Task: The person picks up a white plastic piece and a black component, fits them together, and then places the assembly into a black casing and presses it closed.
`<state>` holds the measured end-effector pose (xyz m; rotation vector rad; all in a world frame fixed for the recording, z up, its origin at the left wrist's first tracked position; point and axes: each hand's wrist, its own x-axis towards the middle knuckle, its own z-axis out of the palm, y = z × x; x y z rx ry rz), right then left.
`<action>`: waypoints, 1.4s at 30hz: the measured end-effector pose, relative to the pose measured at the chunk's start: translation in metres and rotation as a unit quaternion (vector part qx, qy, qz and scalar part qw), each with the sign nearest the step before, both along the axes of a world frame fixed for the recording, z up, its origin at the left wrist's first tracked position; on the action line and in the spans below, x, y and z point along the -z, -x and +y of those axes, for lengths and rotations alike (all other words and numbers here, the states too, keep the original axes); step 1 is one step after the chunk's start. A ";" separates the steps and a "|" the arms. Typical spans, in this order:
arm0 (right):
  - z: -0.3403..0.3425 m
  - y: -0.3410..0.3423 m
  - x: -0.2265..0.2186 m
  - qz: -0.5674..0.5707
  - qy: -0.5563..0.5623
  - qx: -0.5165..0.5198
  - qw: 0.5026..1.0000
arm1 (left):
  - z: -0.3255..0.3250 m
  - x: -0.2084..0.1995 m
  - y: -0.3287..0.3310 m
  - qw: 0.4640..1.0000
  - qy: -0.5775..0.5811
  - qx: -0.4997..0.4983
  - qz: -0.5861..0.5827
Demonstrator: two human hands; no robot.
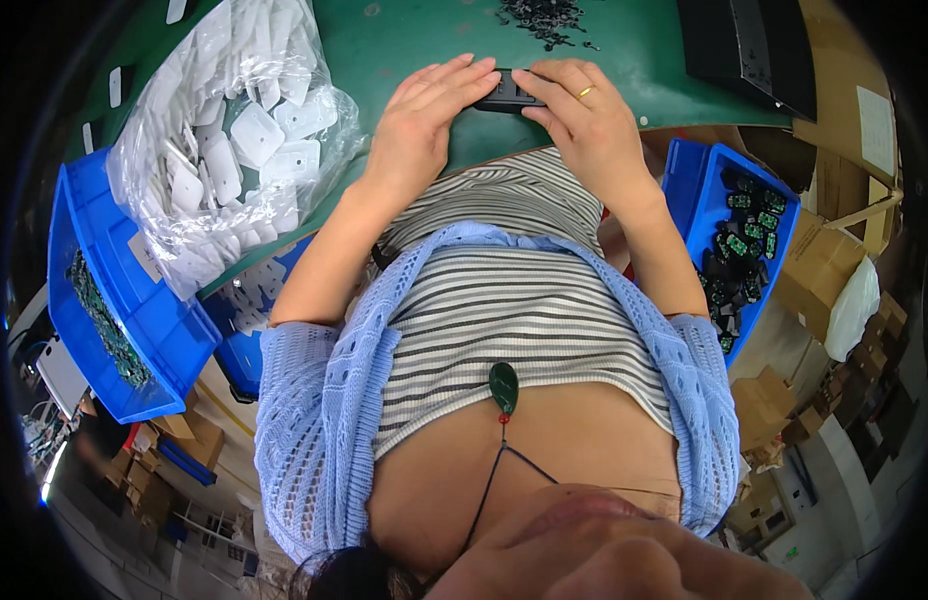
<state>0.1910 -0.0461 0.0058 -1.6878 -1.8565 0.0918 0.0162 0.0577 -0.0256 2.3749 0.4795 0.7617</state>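
Blk case [506, 93] sits on the green desk [634, 50] near its front edge, btwn both hands, long side running approx. left to right; R hand [589, 115] has its grip closed on the right end, fingertips on top, thumb at the near edge; L hand [421, 122] lies w/ fingers together, fairly flat, tips at the left end; its thumb is hidden, so can't tell how firmly that grip is closed.

Step in hand looks like steadying or pressing the case w/ fingertips; to do it well, keep it flat on the desk, load both ends evenly & avoid tilting it; best to check the edges sit flush before adding force, as a skewed part could prob. crack or pinch; keep fingertips off the openings in the top; small blk bits, prob. screws [544, 18], lie just beyond, so keep knuckles clear of them; bag [336, 150] of white plates [257, 135] is well off to the left, blue bin [686, 175] to the right, below desk level.
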 end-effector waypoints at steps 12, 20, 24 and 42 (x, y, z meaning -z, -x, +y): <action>0.024 -0.029 0.002 0.212 0.064 -0.048 0.974 | -0.001 -0.004 -0.017 0.993 -0.107 -0.057 0.010; 0.028 -0.061 0.025 0.170 -0.032 0.140 0.975 | 0.129 -0.027 -0.125 0.930 0.319 -0.167 -0.074; 0.031 -0.052 0.029 0.041 -0.034 0.154 0.987 | 0.264 0.023 -0.194 0.834 0.522 -0.127 -0.128; 0.050 -0.039 0.029 0.087 -0.075 0.149 0.982 | 0.108 -0.184 0.045 0.961 0.113 -0.079 0.240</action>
